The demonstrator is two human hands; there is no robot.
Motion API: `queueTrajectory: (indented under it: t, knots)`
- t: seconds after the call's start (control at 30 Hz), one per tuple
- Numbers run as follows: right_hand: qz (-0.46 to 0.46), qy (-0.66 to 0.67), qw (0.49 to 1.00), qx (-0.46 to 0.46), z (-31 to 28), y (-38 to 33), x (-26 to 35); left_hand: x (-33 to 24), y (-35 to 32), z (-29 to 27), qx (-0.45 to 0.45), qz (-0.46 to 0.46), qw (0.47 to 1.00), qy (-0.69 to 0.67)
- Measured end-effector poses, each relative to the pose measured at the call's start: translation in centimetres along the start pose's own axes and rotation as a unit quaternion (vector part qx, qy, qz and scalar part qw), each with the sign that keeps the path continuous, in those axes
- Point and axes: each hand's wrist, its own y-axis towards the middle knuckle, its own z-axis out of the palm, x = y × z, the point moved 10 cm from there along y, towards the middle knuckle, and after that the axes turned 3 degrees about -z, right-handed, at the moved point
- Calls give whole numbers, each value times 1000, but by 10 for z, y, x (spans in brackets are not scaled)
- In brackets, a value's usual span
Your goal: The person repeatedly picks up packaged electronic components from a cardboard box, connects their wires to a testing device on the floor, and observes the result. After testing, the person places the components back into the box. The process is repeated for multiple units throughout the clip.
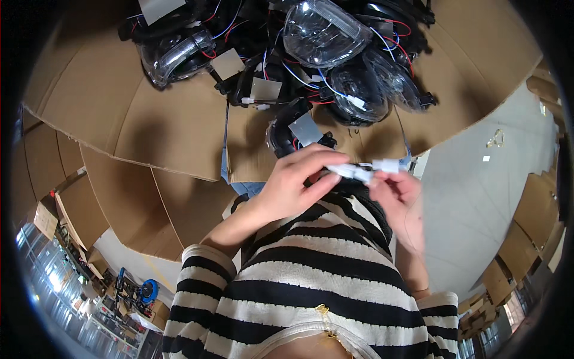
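Observation:
In front of my body, my left hand (302, 182) pinches a small white plug connector (354, 173), which is partly blurred. My right hand (397, 200) grips a second white connector (387, 166) between thumb and fingers, close beside the first. Whether the two pieces are joined cannot be made out. Just beyond my left hand lies a black lamp unit (281, 128) with a grey plate (306, 130) on it. Farther off is a heap of lamps, among them a clear-lensed headlamp (326, 33) and a round clear lamp (359, 90) with a white plug (356, 102).
Cardboard (173, 128) lies under the lamps, its edge close to my hands. Red, blue and white wires (297, 76) tangle through the heap. Cardboard boxes (113, 197) stand at the left, with more cartons (523, 221) at the right. Grey floor (472, 191) shows right of me.

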Motion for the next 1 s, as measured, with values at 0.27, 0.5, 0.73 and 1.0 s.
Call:
queueTrajectory:
  t: [0.27,0.5,0.73,1.0]
  knots:
    - [-129,-77,981,122,-2,-13,52,28,-7,-8,68,-177,967,-171]
    - [-167,-46,976,130,2,-11,62,18,-5,-12,32,-74,986,-146]
    - [-149,-168,965,133,3,-8,65,21,-7,-7,54,-87,985,-141]
    - [-162,-277,943,89,-3,2,63,8,3,-3,107,-22,991,-78]
